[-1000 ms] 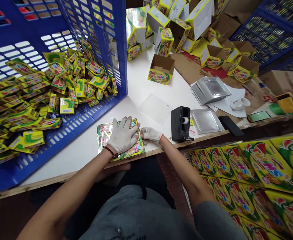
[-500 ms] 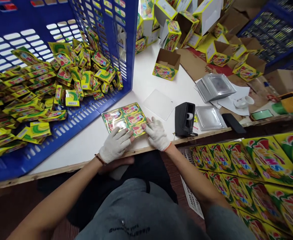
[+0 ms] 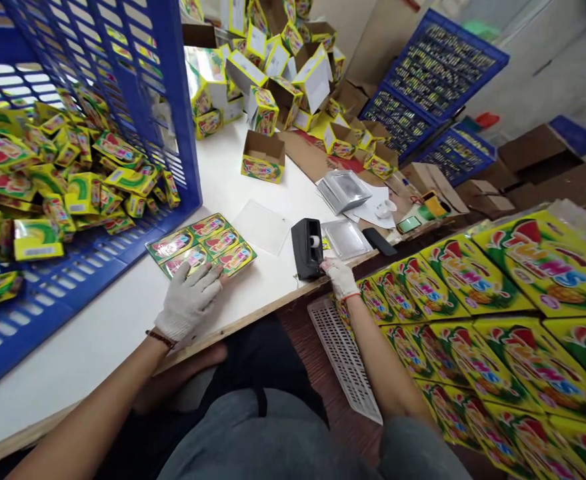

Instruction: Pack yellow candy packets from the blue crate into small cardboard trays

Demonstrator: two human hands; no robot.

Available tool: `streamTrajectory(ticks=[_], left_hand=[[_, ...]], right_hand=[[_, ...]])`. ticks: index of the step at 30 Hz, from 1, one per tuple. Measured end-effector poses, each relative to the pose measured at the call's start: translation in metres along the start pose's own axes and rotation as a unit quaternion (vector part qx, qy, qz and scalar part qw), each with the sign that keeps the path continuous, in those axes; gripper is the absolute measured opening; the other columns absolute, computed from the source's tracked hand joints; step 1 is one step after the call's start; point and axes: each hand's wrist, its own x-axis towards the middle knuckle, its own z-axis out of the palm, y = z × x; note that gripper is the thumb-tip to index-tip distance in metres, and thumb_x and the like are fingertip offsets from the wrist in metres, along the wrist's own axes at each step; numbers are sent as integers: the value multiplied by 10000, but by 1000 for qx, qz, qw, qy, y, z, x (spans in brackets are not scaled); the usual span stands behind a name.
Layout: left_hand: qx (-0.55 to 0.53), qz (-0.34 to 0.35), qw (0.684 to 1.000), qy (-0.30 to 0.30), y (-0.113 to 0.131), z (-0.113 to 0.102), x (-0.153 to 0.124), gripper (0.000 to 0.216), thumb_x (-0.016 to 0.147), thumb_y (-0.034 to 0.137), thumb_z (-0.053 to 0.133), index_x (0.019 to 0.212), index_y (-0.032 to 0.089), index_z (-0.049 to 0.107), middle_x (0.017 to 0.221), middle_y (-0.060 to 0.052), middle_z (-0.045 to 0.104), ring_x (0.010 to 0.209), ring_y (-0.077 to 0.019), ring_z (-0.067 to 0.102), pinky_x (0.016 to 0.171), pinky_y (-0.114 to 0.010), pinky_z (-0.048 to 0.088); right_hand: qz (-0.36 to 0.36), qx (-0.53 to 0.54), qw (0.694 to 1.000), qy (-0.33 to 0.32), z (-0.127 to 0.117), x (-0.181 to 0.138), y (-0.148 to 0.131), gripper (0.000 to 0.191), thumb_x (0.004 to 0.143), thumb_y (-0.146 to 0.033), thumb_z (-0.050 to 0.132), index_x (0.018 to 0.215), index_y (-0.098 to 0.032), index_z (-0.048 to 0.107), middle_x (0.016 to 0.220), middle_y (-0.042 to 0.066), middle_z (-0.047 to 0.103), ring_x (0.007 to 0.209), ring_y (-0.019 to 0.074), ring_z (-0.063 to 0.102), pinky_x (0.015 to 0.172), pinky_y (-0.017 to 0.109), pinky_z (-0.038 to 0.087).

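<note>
A flat pack of several small yellow-green fruit-print boxes, laid in rows under a shiny clear cover, lies on the white table. My left hand, in a white knit glove with bare fingertips, rests on the pack's near edge with its fingers stretched out. At the front of a black tape dispenser is my right hand, gloved the same way. Its fingertips are closed at the cutting edge, on the end of the tape; the strip itself hardly shows. Behind the pack lies a clear plastic sheet.
A blue crate full of small boxes stands left. One open carton stands behind the sheet, with more cartons heaped beyond. Clear trays and a black phone lie right. Stacked printed cartons fill the right side below the table edge.
My right hand has left the pack and moved right to the tape dispenser. My left hand stays on the pack. The view has turned to the right.
</note>
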Motion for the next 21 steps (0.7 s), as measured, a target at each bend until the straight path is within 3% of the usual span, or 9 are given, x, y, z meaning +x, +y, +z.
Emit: streamTrajectory(ticks=[5,11,17,21], left_hand=[[20,9,1000,-21,2,-5,3,279,812,192,523,1063,212,643,1334,-113,637,1197,-349,578,983,-586,376],[-4,-3,1000,-16,1,-3,3,255,821,192,514,1038,225,644,1323,-98,645,1214,-335,570,1022,-589,347],[-22,-14,999,-27,2,-5,4,289,818,192,517,1073,234,647,1328,-99,640,1225,-335,559,1017,-588,346],[-21,-37,998,-38,8,-6,3,320,843,197,496,1123,247,642,1320,-80,647,1240,-321,549,1026,-591,344]], right_hand=[[41,51,996,56,-4,-27,2,351,742,-522,587,748,-191,703,1095,106,676,981,223,628,900,348,491],[102,148,982,60,-4,-72,0,390,684,-569,615,735,-190,690,809,53,671,809,207,580,797,330,456],[160,171,971,49,9,-71,2,412,598,-601,615,647,-192,634,613,13,586,660,172,486,650,311,395],[161,193,968,-11,17,-84,-11,424,584,-626,638,573,-208,564,535,-7,525,580,147,441,582,296,357]])
